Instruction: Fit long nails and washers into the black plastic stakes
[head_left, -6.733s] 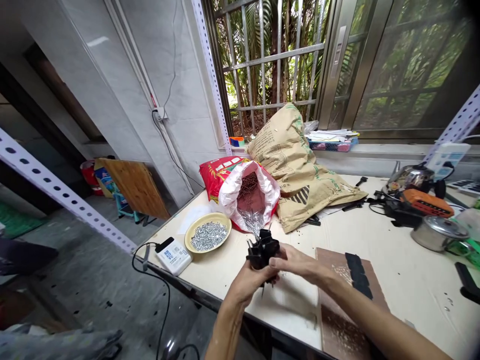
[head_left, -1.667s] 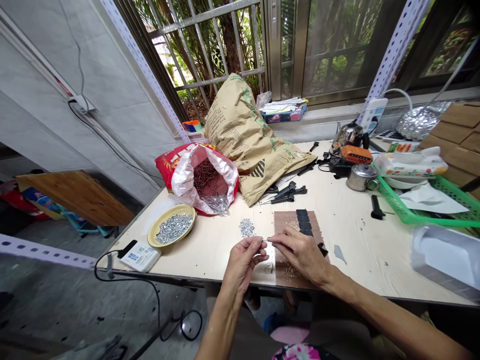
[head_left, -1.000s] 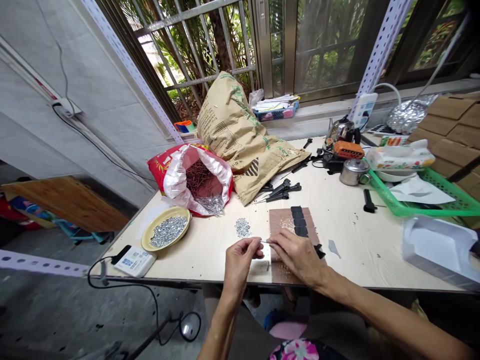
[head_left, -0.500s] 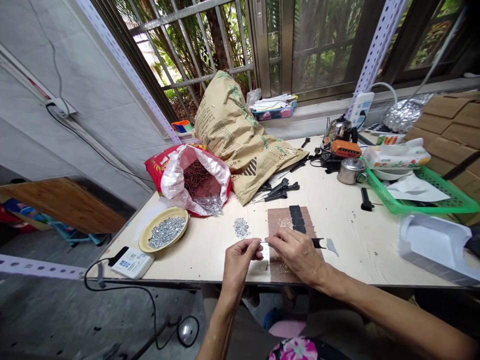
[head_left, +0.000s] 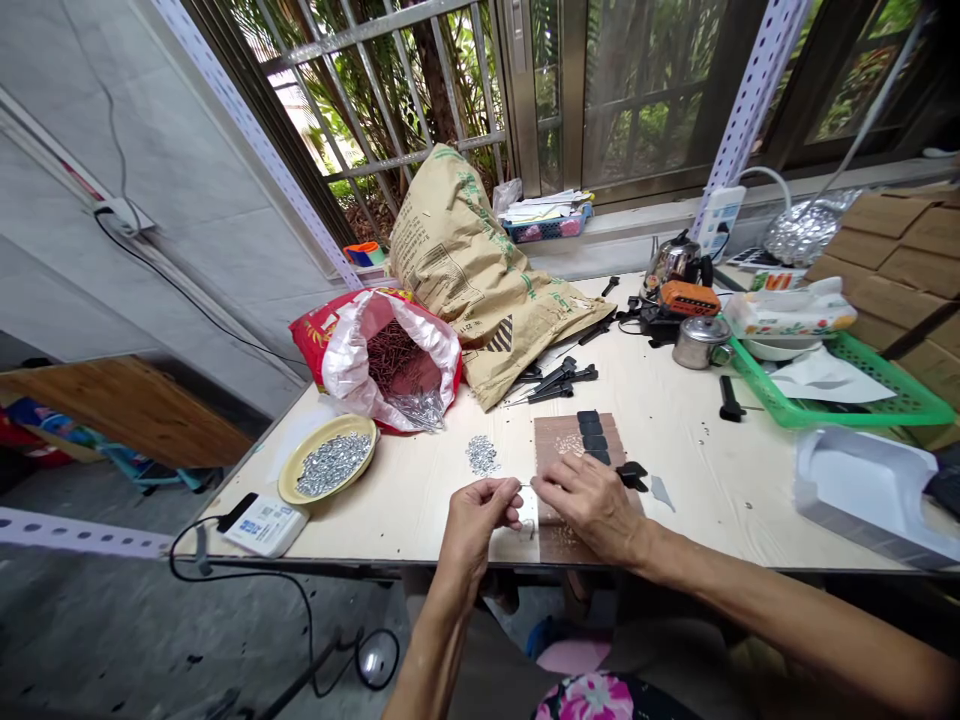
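My left hand (head_left: 478, 515) pinches thumb against fingers near the table's front edge. What sits in its fingertips is too small to name. My right hand (head_left: 592, 505) is closed around a black-handled tool (head_left: 632, 476), whose forked black end sticks out on the hand's right side. A thin metal shaft (head_left: 526, 487) spans the small gap between both hands' fingertips. Beneath the right hand lies a brown board (head_left: 551, 432) bearing a row of black square pieces (head_left: 592, 430) and tiny pale bits (head_left: 568, 443). Just beyond my left hand is a pile of small silvery pieces (head_left: 482, 455).
A yellow bowl (head_left: 288, 482) of silvery pieces and a red bag (head_left: 319, 340) of brown screws stand at left. Behind are a big paper sack (head_left: 465, 260) and several black-handled tools (head_left: 559, 380). A green basket (head_left: 892, 410) and white tray (head_left: 862, 490) occupy the right.
The black end beside my right hand has turned, showing a different side. Both hands stay nearly in place, fingertips still close together.
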